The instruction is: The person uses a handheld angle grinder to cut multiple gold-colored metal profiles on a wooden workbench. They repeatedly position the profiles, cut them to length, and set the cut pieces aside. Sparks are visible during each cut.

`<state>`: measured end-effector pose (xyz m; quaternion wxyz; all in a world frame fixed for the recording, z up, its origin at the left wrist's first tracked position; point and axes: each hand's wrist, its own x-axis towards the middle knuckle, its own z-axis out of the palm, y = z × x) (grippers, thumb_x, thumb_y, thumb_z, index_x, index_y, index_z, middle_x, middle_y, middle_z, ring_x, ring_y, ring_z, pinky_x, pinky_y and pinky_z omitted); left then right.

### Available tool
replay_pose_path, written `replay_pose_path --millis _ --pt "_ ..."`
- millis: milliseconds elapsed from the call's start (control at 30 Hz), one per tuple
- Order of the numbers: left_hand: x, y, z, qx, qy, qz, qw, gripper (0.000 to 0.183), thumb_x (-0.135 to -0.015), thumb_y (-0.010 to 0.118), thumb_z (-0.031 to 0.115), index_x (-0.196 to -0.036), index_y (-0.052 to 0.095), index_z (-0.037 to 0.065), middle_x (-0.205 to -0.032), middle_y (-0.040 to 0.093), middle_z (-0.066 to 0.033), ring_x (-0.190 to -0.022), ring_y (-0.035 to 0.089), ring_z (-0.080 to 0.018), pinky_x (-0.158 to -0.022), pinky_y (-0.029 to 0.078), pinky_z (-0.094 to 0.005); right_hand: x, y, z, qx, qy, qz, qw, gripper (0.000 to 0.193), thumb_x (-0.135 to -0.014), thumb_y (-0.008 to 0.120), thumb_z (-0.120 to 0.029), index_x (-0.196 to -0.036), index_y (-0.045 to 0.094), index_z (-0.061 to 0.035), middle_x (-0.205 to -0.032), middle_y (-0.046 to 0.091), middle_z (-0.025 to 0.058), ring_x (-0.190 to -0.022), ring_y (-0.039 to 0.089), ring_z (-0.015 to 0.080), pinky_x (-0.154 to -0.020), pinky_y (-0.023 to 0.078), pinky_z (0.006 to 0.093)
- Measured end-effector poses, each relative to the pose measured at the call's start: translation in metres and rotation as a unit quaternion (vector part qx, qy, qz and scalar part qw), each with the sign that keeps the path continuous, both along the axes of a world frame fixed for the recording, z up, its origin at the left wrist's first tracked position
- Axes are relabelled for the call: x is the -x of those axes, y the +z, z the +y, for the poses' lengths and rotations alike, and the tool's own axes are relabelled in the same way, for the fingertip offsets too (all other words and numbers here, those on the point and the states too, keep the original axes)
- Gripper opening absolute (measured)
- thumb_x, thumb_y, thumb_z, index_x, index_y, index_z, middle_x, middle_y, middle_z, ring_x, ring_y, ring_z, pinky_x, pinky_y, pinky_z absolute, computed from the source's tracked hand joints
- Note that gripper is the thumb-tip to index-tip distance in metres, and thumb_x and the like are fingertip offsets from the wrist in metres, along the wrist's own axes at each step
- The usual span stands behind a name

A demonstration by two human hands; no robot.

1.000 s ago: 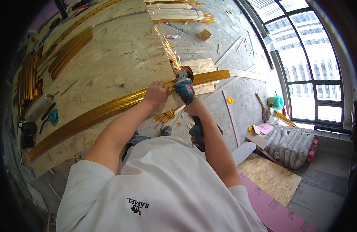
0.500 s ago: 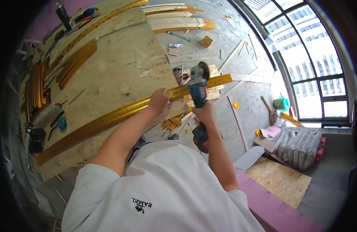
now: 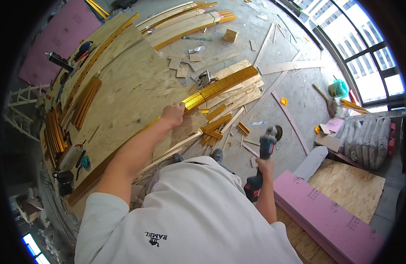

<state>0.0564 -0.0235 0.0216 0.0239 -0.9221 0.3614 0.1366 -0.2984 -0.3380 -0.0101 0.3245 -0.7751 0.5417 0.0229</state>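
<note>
A long gold metallic trim strip (image 3: 231, 82) lies slantwise across the large board worktop (image 3: 137, 75), its right end sticking out past the board's edge. My left hand (image 3: 173, 114) is closed on it near that edge; the fingertips are partly hidden. Just beyond the hand, a thin dark line crosses the strip. In my right hand (image 3: 265, 166) is a teal and black cordless angle grinder (image 3: 267, 145), gripped round its body. The grinder is off to the right of the strip, apart from it, over the floor, with its dark disc pointing away from me.
Short gold offcuts (image 3: 216, 127) and wooden strips lie below the worktop's edge. Bundled strips (image 3: 194, 26) are at the far side. More gold pieces (image 3: 86, 101) rest on the board at left. Pink foam boards (image 3: 321, 211) and grey bags (image 3: 363, 141) are at right.
My right hand has brought the grinder away from the strip, to the right and nearer my body. The left hand stays on the strip. The whole view has shifted, and the dark line now shows.
</note>
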Motion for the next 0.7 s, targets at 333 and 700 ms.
replay_pose_path --millis 333,700 --pt "-0.002 0.017 -0.004 0.003 -0.011 0.029 1.0 0.034 -0.075 0.061 0.013 -0.106 0.055 0.0 -0.092 0.067 -0.023 -0.086 0.068 -0.0378 -0.074 0.056 -0.0463 0.146 -0.056 0.041 -0.19 -0.191 0.165 0.949 0.036 -0.063 0.078 -0.02 -0.081 0.068 0.0094 -0.076 0.069 0.0159 -0.065 0.07 0.0253 -0.061 0.055 0.0395" --pt "0.008 -0.004 -0.016 0.002 0.12 -0.02 0.993 0.027 -0.078 0.059 0.007 -0.104 0.057 0.001 -0.095 0.067 -0.0191 -0.082 0.068 -0.0368 -0.072 0.056 -0.047 0.136 -0.036 0.035 -0.289 -0.244 0.125 0.917 0.025 -0.069 0.074 -0.009 -0.083 0.062 0.0085 -0.069 0.063 0.014 -0.054 0.064 0.0259 -0.05 0.053 0.0385"
